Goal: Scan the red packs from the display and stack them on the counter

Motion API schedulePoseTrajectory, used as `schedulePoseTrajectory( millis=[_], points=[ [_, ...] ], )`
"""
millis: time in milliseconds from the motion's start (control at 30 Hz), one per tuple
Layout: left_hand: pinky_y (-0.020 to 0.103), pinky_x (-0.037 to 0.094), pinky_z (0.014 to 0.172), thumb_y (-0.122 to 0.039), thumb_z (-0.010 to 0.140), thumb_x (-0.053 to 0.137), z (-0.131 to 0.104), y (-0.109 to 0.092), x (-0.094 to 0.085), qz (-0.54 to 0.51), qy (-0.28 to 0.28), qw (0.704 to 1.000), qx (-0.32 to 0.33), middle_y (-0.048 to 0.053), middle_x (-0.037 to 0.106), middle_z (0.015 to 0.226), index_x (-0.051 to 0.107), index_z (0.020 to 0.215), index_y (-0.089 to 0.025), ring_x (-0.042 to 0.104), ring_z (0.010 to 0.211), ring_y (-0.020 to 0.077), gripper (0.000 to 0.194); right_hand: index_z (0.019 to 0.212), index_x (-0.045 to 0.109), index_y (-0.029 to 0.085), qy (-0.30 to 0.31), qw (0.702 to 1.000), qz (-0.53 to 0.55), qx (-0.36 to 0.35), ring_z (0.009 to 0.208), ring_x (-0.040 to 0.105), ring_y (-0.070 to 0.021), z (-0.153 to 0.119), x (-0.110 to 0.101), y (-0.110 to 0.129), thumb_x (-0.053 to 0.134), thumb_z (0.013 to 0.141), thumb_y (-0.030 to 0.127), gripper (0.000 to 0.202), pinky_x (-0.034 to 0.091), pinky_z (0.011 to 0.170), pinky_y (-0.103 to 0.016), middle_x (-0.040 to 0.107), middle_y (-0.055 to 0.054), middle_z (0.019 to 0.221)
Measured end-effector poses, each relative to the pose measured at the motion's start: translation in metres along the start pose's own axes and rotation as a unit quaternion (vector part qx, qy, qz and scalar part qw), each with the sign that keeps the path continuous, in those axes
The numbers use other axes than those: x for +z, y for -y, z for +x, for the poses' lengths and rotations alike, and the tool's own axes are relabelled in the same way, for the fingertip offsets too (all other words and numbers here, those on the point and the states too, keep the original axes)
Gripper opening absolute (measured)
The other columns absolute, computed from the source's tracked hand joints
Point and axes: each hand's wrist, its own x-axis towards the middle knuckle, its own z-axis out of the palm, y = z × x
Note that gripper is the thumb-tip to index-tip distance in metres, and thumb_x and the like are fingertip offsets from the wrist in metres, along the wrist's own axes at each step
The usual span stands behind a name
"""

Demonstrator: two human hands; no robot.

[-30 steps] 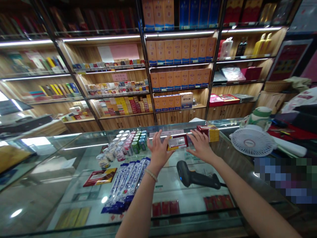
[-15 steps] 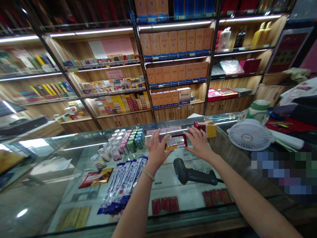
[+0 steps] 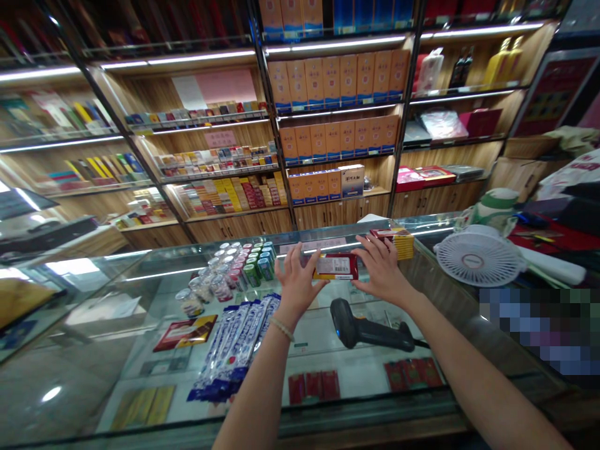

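Note:
A small red and yellow packet [image 3: 336,267] with a white printed label is held up over the glass counter. My left hand [image 3: 297,281] pinches its left end between thumb and fingers, and my right hand [image 3: 379,269] grips its right end. Below the packet, a black barcode scanner [image 3: 370,328] lies on the glass. Behind my right hand is a stack of red and yellow packets [image 3: 402,244]. Blue and white stick packs [image 3: 237,344] lie left of my left forearm, with a red and yellow packet [image 3: 186,332] beside them.
Several small jars and tubes [image 3: 234,269] stand in rows on the glass counter [image 3: 309,359]. A white fan [image 3: 478,256] and a green-lidded jug [image 3: 497,203] are at the right. Beyond the counter, shelves hold orange boxes [image 3: 323,81]. Red packs [image 3: 314,386] show under the glass.
The held packet has turned slightly, so its label and a white lower edge show more fully. Both hands keep hold of it. The view has shifted slightly.

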Motion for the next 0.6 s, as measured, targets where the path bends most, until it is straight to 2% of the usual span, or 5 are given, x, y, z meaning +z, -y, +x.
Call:
schedulePoseTrajectory(
  millis=[300,400,600],
  points=[
    [0.073,0.019,0.118,-0.048,0.08,0.08,-0.001,-0.003,0.0,0.003,-0.016,1.0,-0.015,0.017,0.026,0.169,0.047,0.153,-0.039,0.027,0.153,0.0422,0.08,0.13,0.055,0.019,-0.008,0.999,0.033,0.012,0.152,0.026,-0.0371,0.003,-0.007,0.003,0.071,0.08,0.045,0.058,0.017,0.123,-0.059,0.043,-0.02,0.157],
    [0.074,0.017,0.118,-0.046,0.081,0.079,-0.001,-0.005,-0.002,0.003,-0.022,1.0,-0.01,0.016,0.026,0.17,0.049,0.151,-0.039,0.025,0.154,0.0431,0.077,0.126,0.055,0.018,-0.02,0.999,0.028,0.016,0.152,0.027,-0.0374,0.004,-0.008,0.006,0.072,0.08,0.044,0.056,0.015,0.124,-0.06,0.043,-0.021,0.156],
    [0.073,0.013,0.12,-0.045,0.088,0.071,-0.002,-0.018,-0.013,-0.021,-0.038,0.999,0.023,0.01,0.034,0.167,0.069,0.13,-0.04,0.026,0.153,0.0413,0.043,0.125,0.054,0.017,-0.041,0.999,0.011,0.033,0.151,0.03,-0.0377,0.003,-0.007,0.009,0.073,0.079,0.045,0.057,0.013,0.124,-0.061,0.043,-0.022,0.156]
  ],
)
